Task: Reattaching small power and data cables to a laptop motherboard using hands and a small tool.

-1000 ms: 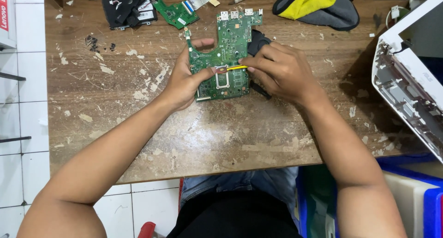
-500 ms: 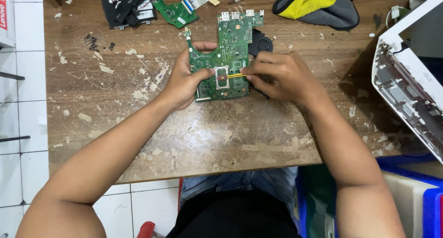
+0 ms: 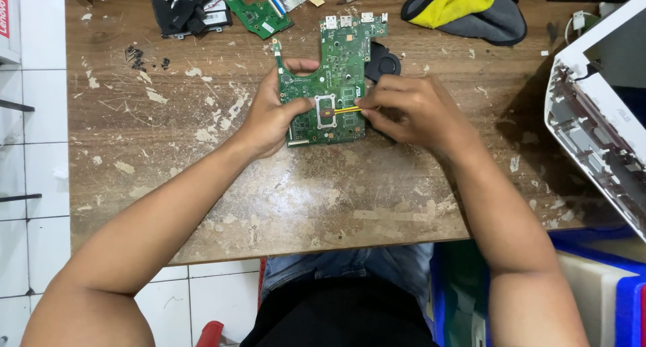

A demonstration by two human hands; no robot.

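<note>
Since a second ago your right hand (image 3: 410, 111) has slid off the circuit board (image 3: 333, 85) to its right edge and now pinches a thin yellow stick (image 3: 346, 109), tip over the square chip frame at the board's middle. The wooden table (image 3: 269, 185) carries everything, worn and paint-flecked. The white laptop shell (image 3: 595, 118) sits well apart at the right, out of the way. The board lies flat near the table's middle. Your left hand (image 3: 269, 118) clamps its left edge, thumb on top, probably to stop it sliding. A black fan (image 3: 383, 59) peeks out just beside the board's right edge. Small black screws (image 3: 138, 56) lie far left, clear of the work.
</note>
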